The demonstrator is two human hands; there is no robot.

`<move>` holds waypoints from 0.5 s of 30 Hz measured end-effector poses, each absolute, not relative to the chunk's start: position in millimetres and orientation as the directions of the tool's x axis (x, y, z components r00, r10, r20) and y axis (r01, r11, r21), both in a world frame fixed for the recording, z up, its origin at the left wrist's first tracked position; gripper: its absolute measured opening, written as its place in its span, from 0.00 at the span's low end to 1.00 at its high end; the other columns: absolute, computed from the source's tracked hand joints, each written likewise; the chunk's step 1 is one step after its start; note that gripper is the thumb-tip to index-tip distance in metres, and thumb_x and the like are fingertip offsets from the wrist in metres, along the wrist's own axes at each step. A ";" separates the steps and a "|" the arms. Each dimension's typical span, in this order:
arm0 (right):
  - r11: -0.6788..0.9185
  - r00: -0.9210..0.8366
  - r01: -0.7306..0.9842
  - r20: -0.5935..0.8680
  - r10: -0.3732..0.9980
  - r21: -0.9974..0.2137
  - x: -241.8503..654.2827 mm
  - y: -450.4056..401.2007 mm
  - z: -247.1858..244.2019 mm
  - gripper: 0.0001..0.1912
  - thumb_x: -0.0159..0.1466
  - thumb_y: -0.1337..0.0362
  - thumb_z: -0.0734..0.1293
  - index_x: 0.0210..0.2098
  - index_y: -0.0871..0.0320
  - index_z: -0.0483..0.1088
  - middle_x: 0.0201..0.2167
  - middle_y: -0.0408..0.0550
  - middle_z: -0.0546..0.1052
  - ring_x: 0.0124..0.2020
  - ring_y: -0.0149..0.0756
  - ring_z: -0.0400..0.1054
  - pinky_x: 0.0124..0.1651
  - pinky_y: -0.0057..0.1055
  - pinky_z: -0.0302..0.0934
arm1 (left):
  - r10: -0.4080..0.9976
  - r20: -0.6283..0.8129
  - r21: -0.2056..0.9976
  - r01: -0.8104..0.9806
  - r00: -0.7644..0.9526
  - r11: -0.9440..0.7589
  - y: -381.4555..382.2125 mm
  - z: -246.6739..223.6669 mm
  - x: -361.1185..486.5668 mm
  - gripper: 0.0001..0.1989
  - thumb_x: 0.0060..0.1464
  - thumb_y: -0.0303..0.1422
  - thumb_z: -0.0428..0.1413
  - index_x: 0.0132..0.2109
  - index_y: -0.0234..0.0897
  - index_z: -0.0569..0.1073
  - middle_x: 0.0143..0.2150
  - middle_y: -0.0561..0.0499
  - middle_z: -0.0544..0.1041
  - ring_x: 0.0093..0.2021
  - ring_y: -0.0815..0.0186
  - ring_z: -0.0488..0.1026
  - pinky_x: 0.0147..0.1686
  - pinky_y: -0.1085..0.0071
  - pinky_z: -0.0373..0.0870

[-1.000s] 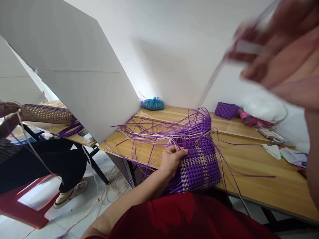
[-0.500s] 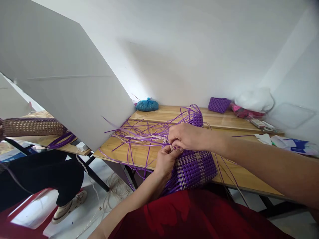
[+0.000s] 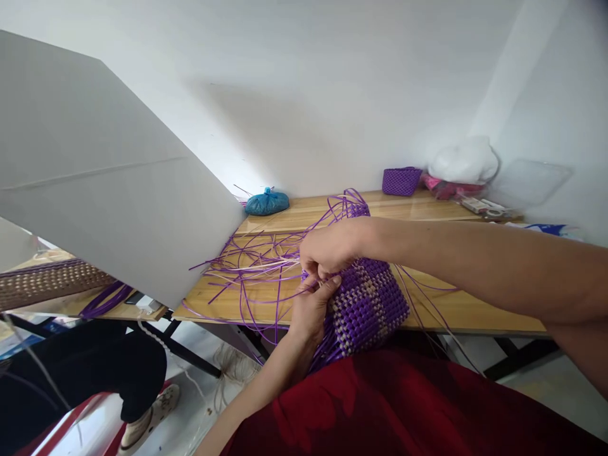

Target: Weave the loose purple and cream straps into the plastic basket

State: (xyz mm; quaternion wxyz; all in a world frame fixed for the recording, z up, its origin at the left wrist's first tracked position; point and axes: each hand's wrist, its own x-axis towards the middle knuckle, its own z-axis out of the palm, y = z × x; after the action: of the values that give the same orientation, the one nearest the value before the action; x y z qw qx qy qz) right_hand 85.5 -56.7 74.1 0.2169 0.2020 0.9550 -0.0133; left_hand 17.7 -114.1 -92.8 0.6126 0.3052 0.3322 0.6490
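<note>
A half-woven piece of purple and beige strips rests against the table's front edge above a red garment. My left hand grips its upper left edge, thumb on top. Bent over the same edge, my right hand has its fingers closed beside the left fingertips. What the right fingers pinch is largely hidden, though strips pass there. Long loose purple and beige strips fan out leftward over the wooden table.
At the back lie a blue bag, a small purple basket and a white bag. A grey panel stands left; beyond it are a person's dark-clothed leg, a woven brown piece and coiled purple strips.
The head view has shifted. My right hand has moved slightly left and now bends further over the woven edge, while my left hand keeps its grip there.
</note>
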 end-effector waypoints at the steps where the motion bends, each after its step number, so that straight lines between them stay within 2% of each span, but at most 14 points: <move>1: 0.920 -0.836 0.385 -0.395 0.381 0.073 84.9 -58.0 73.5 0.13 0.52 0.76 0.67 0.35 0.61 0.79 0.25 0.43 0.76 0.24 0.29 0.60 0.29 0.30 0.48 | 0.998 -0.024 0.811 -0.585 -0.059 -0.015 -114.4 -92.0 17.9 0.19 0.38 0.32 0.70 0.41 0.34 0.79 0.43 0.45 0.81 0.44 0.58 0.77 0.52 0.61 0.67; 3: 0.928 -0.870 0.360 -0.325 0.369 0.090 82.5 -62.8 67.8 0.10 0.53 0.76 0.67 0.32 0.60 0.78 0.23 0.42 0.75 0.23 0.28 0.58 0.29 0.30 0.47 | 0.998 -0.030 0.821 -0.571 -0.060 -0.010 -114.3 -90.9 19.2 0.19 0.38 0.32 0.70 0.40 0.33 0.79 0.43 0.44 0.81 0.45 0.56 0.77 0.52 0.60 0.67; 6: 0.939 -0.913 0.312 -0.227 0.338 0.144 77.9 -67.8 50.5 0.09 0.53 0.76 0.66 0.28 0.60 0.78 0.23 0.44 0.75 0.23 0.29 0.58 0.28 0.32 0.45 | 0.991 0.049 0.819 -0.563 -0.126 -0.112 -113.5 -91.6 22.7 0.20 0.38 0.31 0.70 0.41 0.34 0.78 0.41 0.45 0.81 0.47 0.55 0.76 0.51 0.60 0.68; 9: 0.946 -0.929 0.284 -0.201 0.312 0.159 77.5 -64.5 35.6 0.08 0.53 0.75 0.66 0.27 0.60 0.77 0.25 0.45 0.77 0.25 0.30 0.60 0.28 0.32 0.45 | 0.987 0.043 0.793 -0.596 -0.153 -0.126 -114.9 -95.3 24.1 0.22 0.37 0.30 0.69 0.43 0.36 0.77 0.39 0.47 0.81 0.47 0.55 0.76 0.49 0.61 0.68; 13: 0.970 -0.947 0.244 -0.212 0.240 0.007 86.9 -56.2 33.8 0.06 0.56 0.70 0.70 0.33 0.56 0.78 0.29 0.41 0.78 0.28 0.28 0.63 0.28 0.29 0.48 | 0.998 -0.036 0.757 -0.653 -0.043 -0.001 -121.3 -100.1 20.5 0.20 0.38 0.28 0.69 0.42 0.36 0.77 0.41 0.47 0.81 0.46 0.57 0.76 0.51 0.62 0.67; 15: 0.962 -0.948 0.260 -0.209 0.239 -0.078 90.7 -55.1 35.7 0.06 0.57 0.70 0.70 0.35 0.58 0.78 0.30 0.41 0.78 0.29 0.27 0.64 0.29 0.27 0.48 | 0.997 -0.068 0.736 -0.676 -0.023 0.035 -124.0 -100.4 19.0 0.18 0.38 0.30 0.69 0.40 0.36 0.77 0.41 0.47 0.81 0.46 0.57 0.76 0.51 0.61 0.67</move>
State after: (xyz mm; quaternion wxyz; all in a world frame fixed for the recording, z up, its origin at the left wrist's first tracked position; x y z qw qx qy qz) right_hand 90.7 -55.1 35.7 0.0991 0.1267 0.9856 -0.0525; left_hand 19.0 -124.0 -100.4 0.6490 0.2595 0.3100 0.6445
